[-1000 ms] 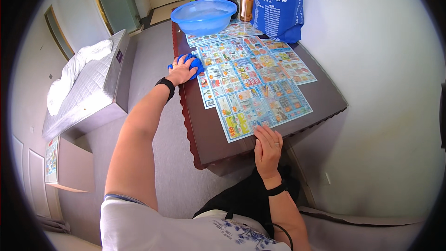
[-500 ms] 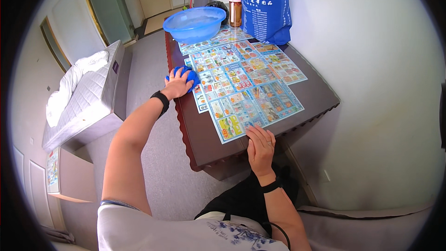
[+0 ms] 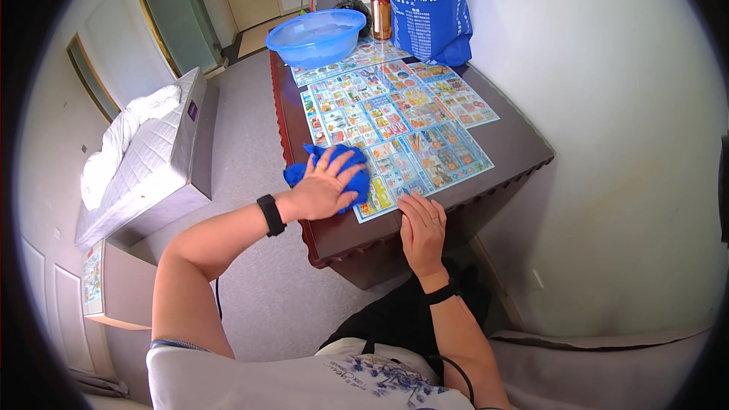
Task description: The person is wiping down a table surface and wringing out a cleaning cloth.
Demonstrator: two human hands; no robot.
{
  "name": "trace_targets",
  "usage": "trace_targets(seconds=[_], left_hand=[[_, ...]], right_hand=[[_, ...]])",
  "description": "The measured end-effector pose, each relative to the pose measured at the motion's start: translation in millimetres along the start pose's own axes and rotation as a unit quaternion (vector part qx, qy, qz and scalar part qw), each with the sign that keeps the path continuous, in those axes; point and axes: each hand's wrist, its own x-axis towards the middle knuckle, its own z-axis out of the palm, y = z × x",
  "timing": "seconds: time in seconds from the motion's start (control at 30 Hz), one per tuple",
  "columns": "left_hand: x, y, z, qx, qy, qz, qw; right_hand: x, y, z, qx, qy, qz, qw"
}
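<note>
My left hand [image 3: 319, 188] presses down on a crumpled blue cloth [image 3: 355, 168], fingers spread over it and the thumb toward me. The cloth lies across the near left part of printed flyers [image 3: 410, 125] spread on a dark brown table [image 3: 345, 239], and covers some of the table's left side. At the near edge, my right hand [image 3: 423, 231] rests with its fingers out straight, fingertips touching the flyer's near corner. Nothing shows in that hand.
On the table's far end stand a blue plastic basin [image 3: 315, 38], a pink-lidded jar [image 3: 380, 15], a black plastic bag [image 3: 357, 11] and a full blue tote bag [image 3: 429, 11]. A wall runs along the right. A bare mattress [image 3: 152, 152] lies to the left.
My left hand has slid the blue cloth toward me and to the right, from the table's left edge onto the flyer's near part. My right hand stays nearly in place.
</note>
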Motion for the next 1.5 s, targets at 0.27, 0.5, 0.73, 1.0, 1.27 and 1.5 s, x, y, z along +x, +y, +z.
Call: trace_targets(seconds=[0.27,0.5,0.73,1.0,1.27,1.5], left_hand=[[-16.4,54.8,-4.8,-0.034,-0.054,0.112,0.992],[0.5,40.3,-7.6,-0.046,-0.068,0.13,0.988],[42.6,11.0,-5.0,-0.014,-0.028,0.076,0.997],[98.6,-47.4,1.1,-0.032,-0.009,-0.038,0.999],[153.6,-84.8,-1.3,-0.023,-0.035,-0.199,0.979],[183.5,-99.0,-5.8,-0.018,-0.043,-0.256,0.966]], right_hand=[[0.2,0.8,-1.0,0.007,0.008,0.001,1.0],[1.2,-0.3,-1.6,0.007,0.005,0.008,1.0],[1.4,0.9,-4.5,0.02,-0.006,0.006,1.0],[2.3,-0.3,-5.5,0.031,-0.015,0.009,0.999],[2.0,2.4,-8.8,0.032,-0.031,0.01,0.999],[3.6,1.8,-10.3,0.044,-0.027,0.022,0.998]])
